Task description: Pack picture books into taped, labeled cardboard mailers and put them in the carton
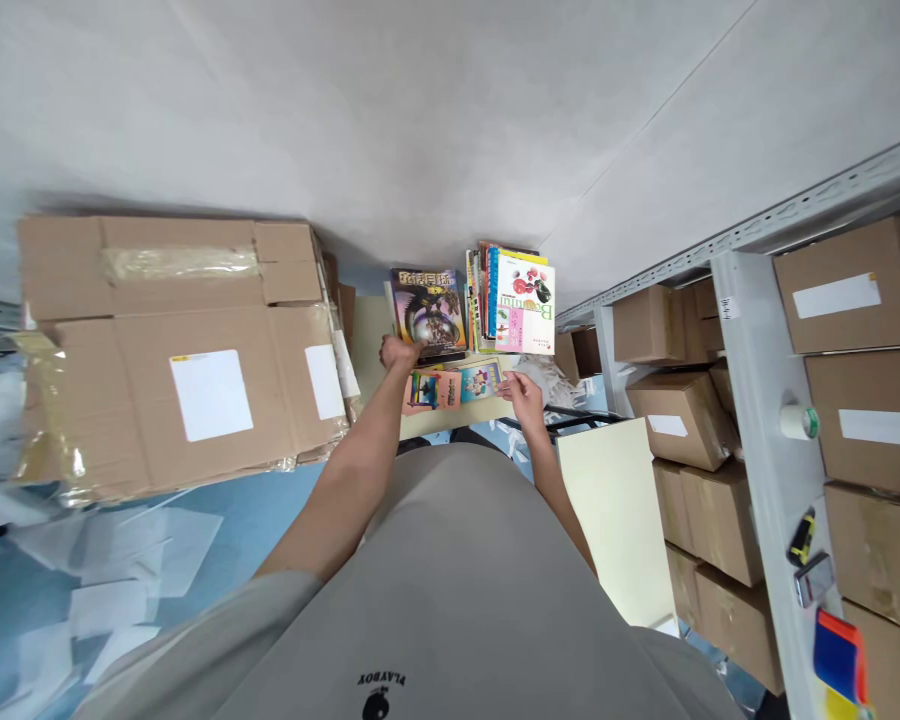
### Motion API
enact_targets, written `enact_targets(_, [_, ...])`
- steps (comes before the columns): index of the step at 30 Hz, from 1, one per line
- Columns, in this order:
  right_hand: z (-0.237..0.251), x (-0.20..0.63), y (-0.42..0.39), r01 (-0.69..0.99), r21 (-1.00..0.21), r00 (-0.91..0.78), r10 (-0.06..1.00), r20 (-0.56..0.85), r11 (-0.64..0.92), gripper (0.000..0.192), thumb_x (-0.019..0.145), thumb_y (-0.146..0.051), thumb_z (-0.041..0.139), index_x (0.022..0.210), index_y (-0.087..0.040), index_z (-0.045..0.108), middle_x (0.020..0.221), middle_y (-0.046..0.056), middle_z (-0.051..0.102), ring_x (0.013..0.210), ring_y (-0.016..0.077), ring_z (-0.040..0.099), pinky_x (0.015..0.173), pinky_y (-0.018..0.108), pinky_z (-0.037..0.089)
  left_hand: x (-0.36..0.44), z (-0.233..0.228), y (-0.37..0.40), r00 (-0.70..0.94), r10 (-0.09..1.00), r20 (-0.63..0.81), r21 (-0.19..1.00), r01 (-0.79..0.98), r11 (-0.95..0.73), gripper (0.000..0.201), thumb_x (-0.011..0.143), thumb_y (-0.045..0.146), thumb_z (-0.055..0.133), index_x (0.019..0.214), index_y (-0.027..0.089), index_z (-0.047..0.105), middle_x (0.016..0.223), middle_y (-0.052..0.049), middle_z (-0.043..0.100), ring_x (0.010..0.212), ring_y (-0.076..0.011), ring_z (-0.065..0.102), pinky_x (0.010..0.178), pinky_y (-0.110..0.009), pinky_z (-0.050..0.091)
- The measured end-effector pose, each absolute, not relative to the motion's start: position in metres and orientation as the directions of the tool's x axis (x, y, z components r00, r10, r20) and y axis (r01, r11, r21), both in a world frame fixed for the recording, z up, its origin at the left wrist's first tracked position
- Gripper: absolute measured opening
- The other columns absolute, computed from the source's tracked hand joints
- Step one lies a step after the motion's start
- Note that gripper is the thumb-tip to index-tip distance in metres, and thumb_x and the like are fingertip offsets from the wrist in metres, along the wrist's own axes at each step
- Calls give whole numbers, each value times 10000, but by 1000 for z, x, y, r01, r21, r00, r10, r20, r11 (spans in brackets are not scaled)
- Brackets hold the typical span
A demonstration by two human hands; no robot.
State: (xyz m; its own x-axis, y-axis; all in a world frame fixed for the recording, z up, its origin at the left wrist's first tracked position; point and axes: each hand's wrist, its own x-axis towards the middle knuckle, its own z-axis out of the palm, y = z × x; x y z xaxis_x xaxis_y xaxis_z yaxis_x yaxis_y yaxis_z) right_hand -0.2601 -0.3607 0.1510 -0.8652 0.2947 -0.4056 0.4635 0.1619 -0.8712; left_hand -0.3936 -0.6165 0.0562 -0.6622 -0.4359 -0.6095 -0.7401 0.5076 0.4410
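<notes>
A large taped cardboard box (172, 350) fills the nine o'clock side of the view, with loose white sheets scattered on the blue floor below it at seven to eight o'clock. At three o'clock a grey metal rack (757, 400) holds rows of smaller cartons, with a roll of tape and some small tools on its upright. Near the centre, a pale tabletop (371, 330) carries the books: at twelve o'clock of the hands a dark-covered book (427, 310) lies flat, and just beside it at one o'clock a stack of books (510, 295) topped by a white and pink cover. The left hand (397, 353) rests its curled fingers on the lower edge of the dark-covered book. The right hand (523, 392) pinches the corner of a thin colourful booklet (481, 380), which lies next to an orange booklet (431, 388), both at the table's near edge. Judging from this, sorting seems partway along: one stack is built, while the dark book and two booklets are not yet stacked.
</notes>
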Motion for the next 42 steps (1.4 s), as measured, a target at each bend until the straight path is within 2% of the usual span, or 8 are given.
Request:
enact_targets(4, [154, -260, -355, 468, -871, -865, 278, -418, 148, 720, 791, -926, 798, 1052, -255, 774, 911, 73, 868, 801, 280, 831, 819, 414, 681, -401, 75, -610, -721, -415, -555, 512, -689, 513, 555, 979, 303, 891, 1461, 139, 670, 1479, -252, 813, 1425, -410, 780, 1194, -459, 617])
enact_targets(11, [150, -272, -366, 441, -885, -897, 107, -429, 146, 734, 797, -978, 835, 977, -267, 803, 882, 51, 870, 784, 257, 843, 842, 417, 727, -399, 132, -636, -871, -375, -317, 679, -485, 551, 413, 886, 285, 916, 1204, 223, 661, 1169, -101, 819, 1246, -417, 801, 1124, -498, 628])
enact_targets(15, [152, -289, -394, 456, -884, -888, -15, -460, 103, 807, 790, -1019, 833, 1055, -257, 829, 1094, 107, 917, 993, 296, 896, 980, 461, 751, -356, 156, -673, -913, -355, -199, 819, -354, 451, 460, 835, 350, 964, 1093, 251, 597, 1035, -23, 716, 1140, -338, 771, 1071, -463, 654])
enact_targets(19, [159, -307, -428, 498, -867, -860, -147, -489, -28, 785, 862, -962, 842, 1220, -263, 840, 1294, 110, 911, 1268, 328, 874, 1158, 514, 726, -300, 158, -693, -925, -312, -216, 934, -289, 210, 481, 826, 417, 969, 1035, 270, 561, 956, 6, 642, 962, -267, 740, 902, -428, 696])
enact_targets(24, [164, -305, -457, 532, -847, -838, -159, -522, -21, 756, 831, -828, 939, 1332, -272, 833, 1306, 77, 914, 1293, 350, 858, 1127, 521, 734, -242, 161, -693, -898, -308, -313, 916, -371, 153, 528, 825, 491, 978, 965, 278, 516, 871, 25, 601, 855, -226, 705, 798, -374, 679])
enact_targets(29, [156, -292, -492, 402, -916, -905, -151, -398, 3, 748, 847, -762, 945, 1385, -255, 828, 1386, 102, 894, 1464, 357, 773, 1275, 528, 634, -207, 169, -738, -851, -368, -375, 909, -416, 35, 334, 943, 499, 816, 1073, 259, 624, 1091, -59, 794, 984, -247, 813, 883, -375, 706])
enact_targets(34, [131, -287, -552, 361, -932, -920, -155, -360, 21, 783, 821, -788, 938, 1374, -246, 825, 1378, 114, 896, 1397, 350, 795, 1294, 511, 598, -201, 161, -828, -801, -559, -213, 869, -417, 267, 214, 1016, 358, 666, 1168, 231, 746, 1310, -127, 854, 1191, -277, 816, 1090, -428, 688])
enact_targets(42, [115, -268, -583, 406, -910, -906, -99, -412, 79, 698, 841, -739, 925, 1330, -252, 819, 1321, 106, 904, 1344, 303, 799, 1286, 488, 588, -219, 139, -877, -862, -400, -313, 840, -448, 307, 415, 909, 180, 624, 1298, 210, 766, 1459, -130, 843, 1163, -246, 810, 1126, -407, 670])
